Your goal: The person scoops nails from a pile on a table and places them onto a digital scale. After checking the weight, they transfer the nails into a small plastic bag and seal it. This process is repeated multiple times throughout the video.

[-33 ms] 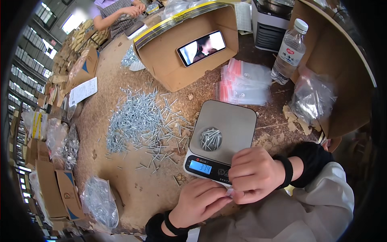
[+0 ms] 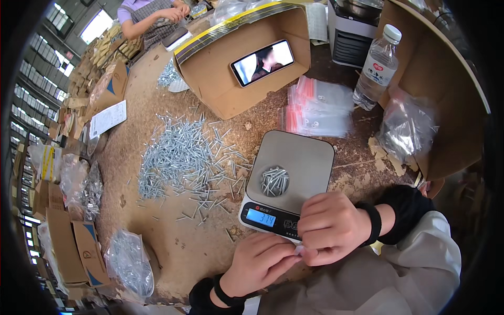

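Both my hands meet just in front of a digital scale (image 2: pixel 310 152). My left hand (image 2: pixel 257 262) and my right hand (image 2: pixel 333 226) are closed, thumbs and fingers pinching a small bit of clear plastic (image 2: pixel 298 251) between them. Most of that piece is hidden by the fingers. On the steel pan of the scale sits a small round dish with several silver screws (image 2: pixel 274 182) in it, and the display is lit. Left of the scale, a large loose pile of similar screws (image 2: pixel 176 155) spreads over the worn brown tabletop (image 2: pixel 184 252).
Beyond the scale lie stacked clear zip bags (image 2: pixel 320 107). A phone (image 2: pixel 262 63) leans inside an open cardboard box (image 2: pixel 215 97). A water bottle (image 2: pixel 376 68) and crumpled plastic (image 2: pixel 407 128) stand right. At the left edge are cartons (image 2: pixel 86 252) and a bagged bowl (image 2: pixel 130 262). Another person (image 2: pixel 152 21) works far left.
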`<state>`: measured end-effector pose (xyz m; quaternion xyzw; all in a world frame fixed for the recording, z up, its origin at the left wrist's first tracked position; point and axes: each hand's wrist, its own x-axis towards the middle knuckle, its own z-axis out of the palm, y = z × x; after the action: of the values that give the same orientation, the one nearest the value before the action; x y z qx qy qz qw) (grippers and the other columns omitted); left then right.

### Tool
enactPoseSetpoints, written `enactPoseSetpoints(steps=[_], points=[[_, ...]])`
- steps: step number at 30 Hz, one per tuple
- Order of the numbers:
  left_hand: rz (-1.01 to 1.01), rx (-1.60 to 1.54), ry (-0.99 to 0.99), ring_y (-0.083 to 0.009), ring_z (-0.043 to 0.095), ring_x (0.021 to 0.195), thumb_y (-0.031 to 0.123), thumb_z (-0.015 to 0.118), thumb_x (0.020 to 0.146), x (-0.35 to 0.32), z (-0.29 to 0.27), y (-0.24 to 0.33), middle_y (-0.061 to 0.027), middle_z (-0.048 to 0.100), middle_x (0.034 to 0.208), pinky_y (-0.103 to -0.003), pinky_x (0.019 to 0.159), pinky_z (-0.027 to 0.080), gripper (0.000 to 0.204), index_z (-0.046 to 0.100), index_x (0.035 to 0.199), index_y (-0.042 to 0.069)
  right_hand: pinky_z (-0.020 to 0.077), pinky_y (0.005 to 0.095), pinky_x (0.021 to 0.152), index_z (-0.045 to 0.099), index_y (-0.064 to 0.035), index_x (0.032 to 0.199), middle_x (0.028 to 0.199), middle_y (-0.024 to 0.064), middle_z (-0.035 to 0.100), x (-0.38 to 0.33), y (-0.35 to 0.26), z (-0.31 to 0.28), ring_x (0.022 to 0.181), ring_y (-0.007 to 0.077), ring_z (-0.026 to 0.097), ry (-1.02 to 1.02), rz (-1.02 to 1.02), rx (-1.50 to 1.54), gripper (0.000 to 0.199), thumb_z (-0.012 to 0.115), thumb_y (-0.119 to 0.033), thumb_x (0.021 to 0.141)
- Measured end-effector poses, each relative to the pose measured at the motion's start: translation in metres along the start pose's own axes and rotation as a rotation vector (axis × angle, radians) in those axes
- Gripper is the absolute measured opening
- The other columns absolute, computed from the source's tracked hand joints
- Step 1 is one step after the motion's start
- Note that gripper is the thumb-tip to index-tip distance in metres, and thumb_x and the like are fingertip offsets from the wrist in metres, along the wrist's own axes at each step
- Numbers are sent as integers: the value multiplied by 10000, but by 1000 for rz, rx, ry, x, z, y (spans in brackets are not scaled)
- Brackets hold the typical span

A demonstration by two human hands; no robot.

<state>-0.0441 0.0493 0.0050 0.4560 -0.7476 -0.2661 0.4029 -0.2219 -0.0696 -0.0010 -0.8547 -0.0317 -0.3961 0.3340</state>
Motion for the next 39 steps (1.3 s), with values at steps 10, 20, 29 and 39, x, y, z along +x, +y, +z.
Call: enactPoseSetpoints(steps=[10, 20, 29, 39], points=[[-157, -251, 53, -224, 593, 629, 79, 737, 821, -15, 4, -2, -66, 611, 761, -313, 573, 456, 136, 625, 881, 31, 467, 467, 1002, 691, -131, 979, 1191, 80, 652, 7, -4, -2, 1124, 237, 587, 9, -183, -237, 132, 698, -188, 860], [-376, -711, -12, -116, 626, 738, 69, 797, 779, -18, 9, -3, -19, 674, 816, -273, 705, 497, 344, 685, 1101, 25, 387, 484, 1078, 702, -151, 960, 1173, 47, 675, 3, -6, -5, 1221, 250, 562, -125, -233, -230, 89, 646, -177, 895], [-532, -1011, -19, -83, 562, 700, 157, 604, 988, -36, 16, -7, 2, 609, 820, -232, 638, 454, 204, 611, 1133, 14, 406, 527, 1097, 634, -55, 817, 1164, 122, 613, 2, -5, -1, 1254, 316, 535, -88, -305, -219, 89, 622, -126, 869], [-509, -414, 46, -70, 541, 738, 9, 644, 878, -25, -17, -16, -15, 563, 805, -227, 668, 432, 110, 539, 847, 22, 332, 528, 1151, 623, -61, 890, 1033, 81, 614, 1, -8, -3, 1127, 235, 576, -207, -319, -271, 103, 606, -148, 837]])
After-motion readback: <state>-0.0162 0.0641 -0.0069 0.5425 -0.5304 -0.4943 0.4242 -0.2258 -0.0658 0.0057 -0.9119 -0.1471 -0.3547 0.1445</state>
